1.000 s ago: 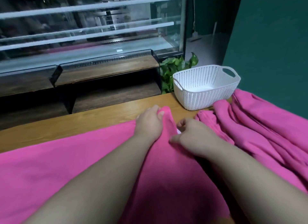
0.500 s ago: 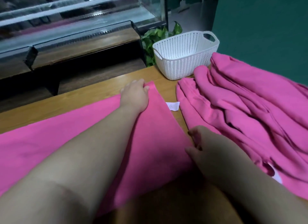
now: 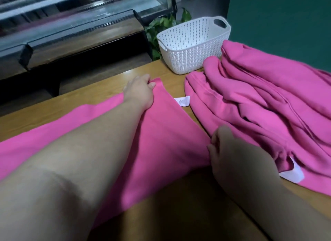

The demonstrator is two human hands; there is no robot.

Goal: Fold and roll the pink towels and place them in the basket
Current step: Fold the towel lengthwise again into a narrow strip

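The flat towel [image 3: 170,133] lies on the table [image 3: 86,101], its long axis running off to our left; its short end spans between our hands; our left hand [image 3: 138,93] pinches the far corner, thumb on top; our right hand [image 3: 238,156] curls at the near corner, though we cannot tell if it grips; the basket [image 3: 193,49] sits beyond.

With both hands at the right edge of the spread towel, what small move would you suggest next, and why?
Probably fold that edge leftward: the left hand and right hand sit at its two corners, the spread towel lies flat, and the basket looks empty.
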